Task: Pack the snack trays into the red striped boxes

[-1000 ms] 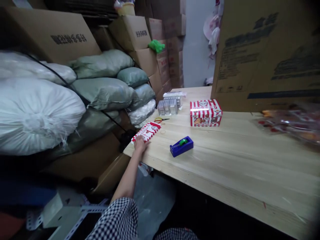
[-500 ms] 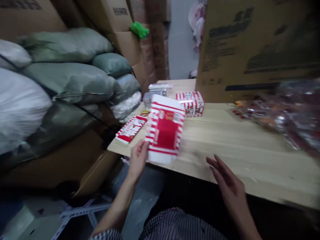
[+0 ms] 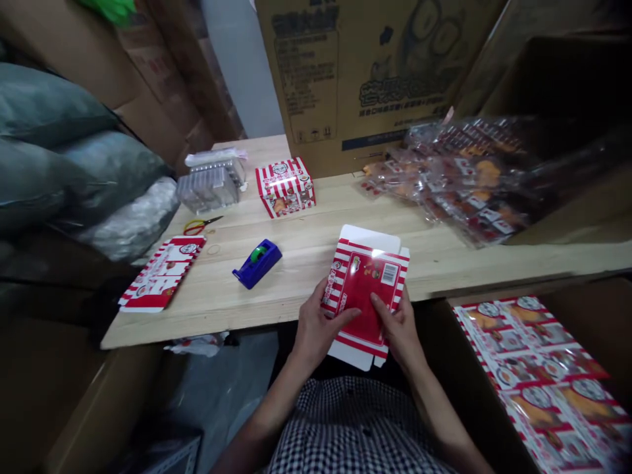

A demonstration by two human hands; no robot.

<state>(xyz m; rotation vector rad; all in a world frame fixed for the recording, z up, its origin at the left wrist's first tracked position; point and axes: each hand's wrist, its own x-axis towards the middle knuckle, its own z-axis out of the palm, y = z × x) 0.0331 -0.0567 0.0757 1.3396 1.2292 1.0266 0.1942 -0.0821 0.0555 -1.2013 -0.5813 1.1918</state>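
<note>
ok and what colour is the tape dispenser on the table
The tape dispenser is blue, clearest in the current head view.

A small packing workshop or storeroom, as I see it remotely.
The wooden table (image 3: 306, 250) shows me this: tape dispenser (image 3: 257, 263) and scissors (image 3: 197, 226) on it, flat carton (image 3: 368, 296) at its front edge, big cardboard box (image 3: 316, 85) behind, stuffed sacks (image 3: 34, 105) to its left.
</note>
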